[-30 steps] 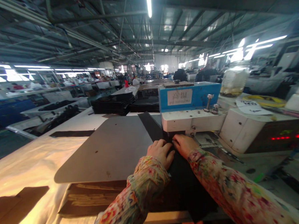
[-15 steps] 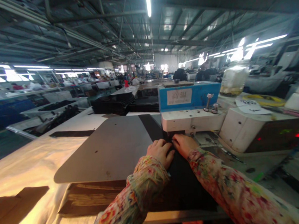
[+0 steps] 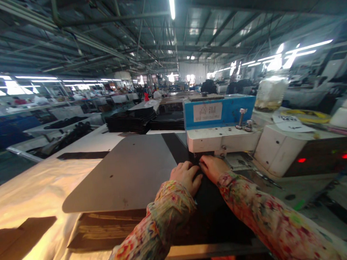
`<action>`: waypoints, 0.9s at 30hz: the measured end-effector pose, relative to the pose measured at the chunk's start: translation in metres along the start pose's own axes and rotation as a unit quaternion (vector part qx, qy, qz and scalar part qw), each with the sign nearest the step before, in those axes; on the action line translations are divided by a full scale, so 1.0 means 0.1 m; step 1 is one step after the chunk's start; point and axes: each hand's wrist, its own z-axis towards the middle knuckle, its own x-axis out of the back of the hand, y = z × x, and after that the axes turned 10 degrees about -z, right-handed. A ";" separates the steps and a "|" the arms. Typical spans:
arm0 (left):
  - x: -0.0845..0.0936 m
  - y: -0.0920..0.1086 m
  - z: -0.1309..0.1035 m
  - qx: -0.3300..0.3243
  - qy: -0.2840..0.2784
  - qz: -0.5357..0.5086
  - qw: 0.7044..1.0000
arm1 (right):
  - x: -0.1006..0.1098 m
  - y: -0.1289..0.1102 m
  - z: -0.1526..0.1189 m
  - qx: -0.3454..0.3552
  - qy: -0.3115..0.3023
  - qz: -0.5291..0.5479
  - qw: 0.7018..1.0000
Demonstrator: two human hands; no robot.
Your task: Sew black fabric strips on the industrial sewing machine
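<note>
A long piece of black sheet material (image 3: 214, 211) runs from the table's front edge up under the head of a blue and white industrial machine (image 3: 220, 114), probably a sewing machine. On its left edge rests my left hand (image 3: 185, 176), palm down, the thumb spread from the fingers. My right hand (image 3: 214, 168) is close beside it, just below the machine head, with its fingers closed on the black material; the fingertips are partly hidden. Beyond the hands, a dark strip (image 3: 172, 145) of the material lies over a grey metal plate (image 3: 126, 171).
Stacks of black sheets (image 3: 130, 120) stand behind the plate. Brown pieces (image 3: 106, 230) lie below its front edge. At right are a control box (image 3: 291, 149) with red lights, a clear jar (image 3: 272, 92) and a yellow coil (image 3: 308, 116). Paper-like covering (image 3: 25, 192) spreads over the left table.
Both hands stay nearly in place at the machine head. On the control box a second red light has brightened, and the green display has dimmed.
</note>
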 end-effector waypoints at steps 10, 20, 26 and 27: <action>0.01 0.01 0.01 -0.008 0.008 -0.005 1.000 | 0.00 0.00 0.00 0.001 -0.001 -0.005 1.000; 0.02 -0.02 0.02 -0.013 0.006 -0.026 1.000 | 0.02 -0.02 0.01 -0.004 -0.003 -0.019 1.000; 0.02 -0.05 0.06 -0.008 0.000 -0.016 1.000 | 0.04 -0.03 0.00 0.001 -0.011 -0.024 1.000; 0.02 -0.06 0.07 -0.007 0.000 -0.015 1.000 | 0.04 -0.03 0.00 0.000 -0.012 -0.026 1.000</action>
